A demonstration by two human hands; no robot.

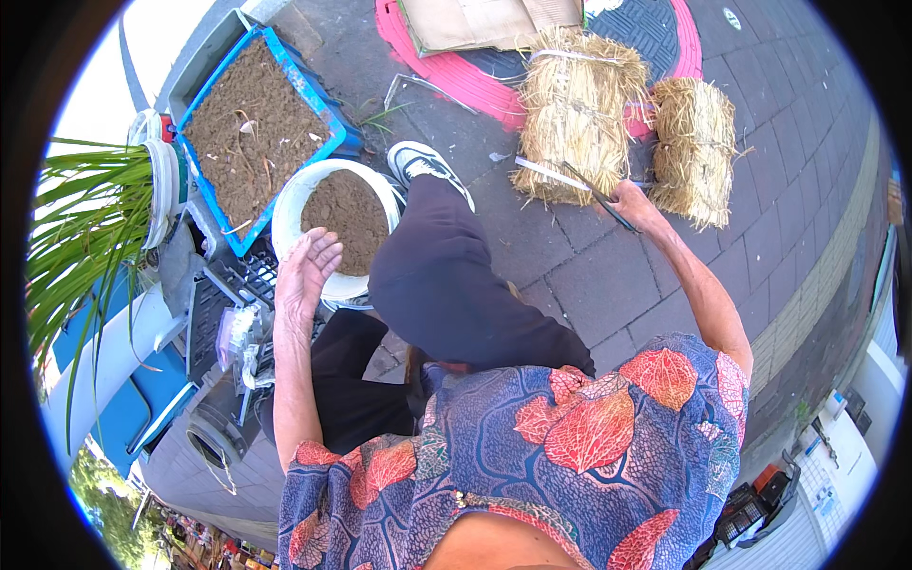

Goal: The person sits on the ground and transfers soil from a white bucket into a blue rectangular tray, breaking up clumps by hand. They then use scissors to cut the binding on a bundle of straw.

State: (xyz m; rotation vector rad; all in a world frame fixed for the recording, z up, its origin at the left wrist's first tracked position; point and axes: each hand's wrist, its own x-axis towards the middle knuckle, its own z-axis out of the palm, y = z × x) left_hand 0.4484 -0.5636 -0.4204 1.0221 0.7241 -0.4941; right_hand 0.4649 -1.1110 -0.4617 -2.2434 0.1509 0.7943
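Observation:
My right hand [633, 206] grips a dark, thin-bladed tool [602, 196], perhaps a knife or scissors, at the near end of a large straw bundle [577, 121]. A white flat strap [552, 173] crosses that end, its tip sticking out to the left beside the tool. A smaller tied straw bundle [692, 149] lies just to the right. My left hand [310, 260] is empty with its fingers extended, palm turned up, over the near left rim of a round white bucket [286, 214]. Brown soil [345, 221] partly fills the bucket.
A blue crate [299, 75] of soil stands beyond the bucket. Long-leaved green plants [100, 206] rise from a white pot at left. Flattened cardboard [491, 25] lies on a pink-ringed manhole cover [630, 32]. A bent metal strip [434, 87] rests on the paving. My shoe [427, 167] is beside the bucket.

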